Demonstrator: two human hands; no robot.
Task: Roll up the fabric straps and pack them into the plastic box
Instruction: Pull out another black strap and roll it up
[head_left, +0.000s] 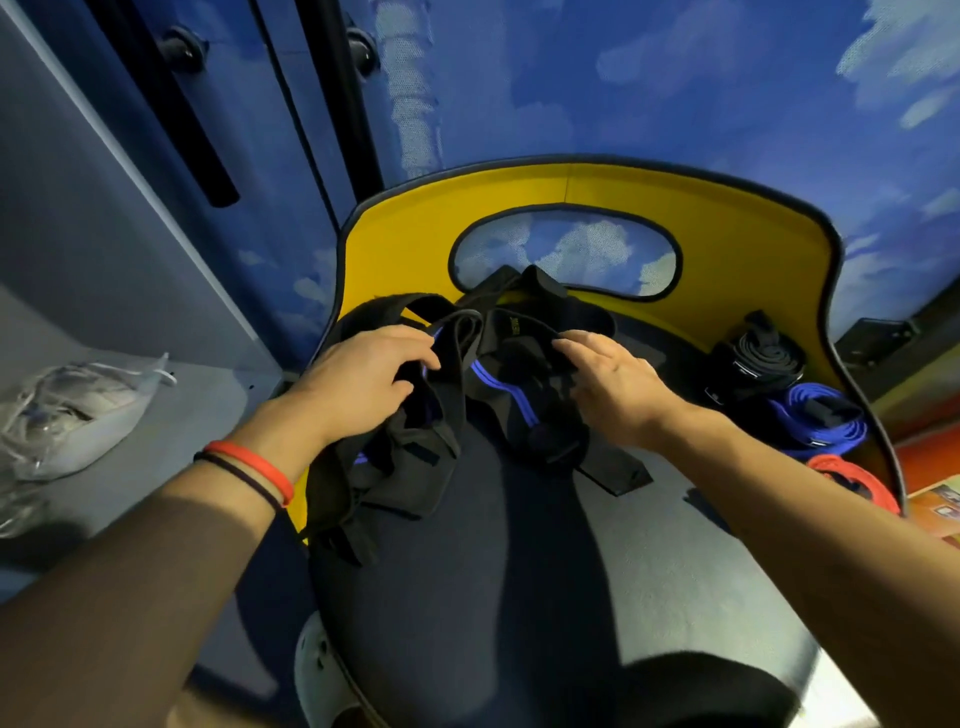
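The person's two hands are over a pile of black straps (524, 332). Some of the straps have bright blue lines along them. The pile is loose and tangled. It lies at the back of a dark blue seat (519, 545), right in front of the seat's yellow back (675, 218). One strap end hangs off the left edge of the seat.

The left hand (363, 376) is on the left side of the pile. Its fingers and thumb are curled and it grips a black strap. A loop of strap comes out from under this hand and goes up and over. There is an orange band (254, 462) on this wrist, and a thin dark one next to it.

The right hand (615, 382) is on the right side of the pile. Its fingers are almost straight and rest on top of the black cloth. The thumb points down into the pile, and I cannot tell if it pinches anything.

Three straps are already rolled up. They sit in a row along the right edge of the seat, close to the yellow back. The black roll (763, 358) is farthest back, the blue roll (821, 415) is just beside it, and the red roll (852, 478) is nearest to the person.

On the left, a clear plastic bag (78, 410) lies on a grey shelf (197, 415). Behind the seat is a blue wall (623, 78) with white clouds on it.
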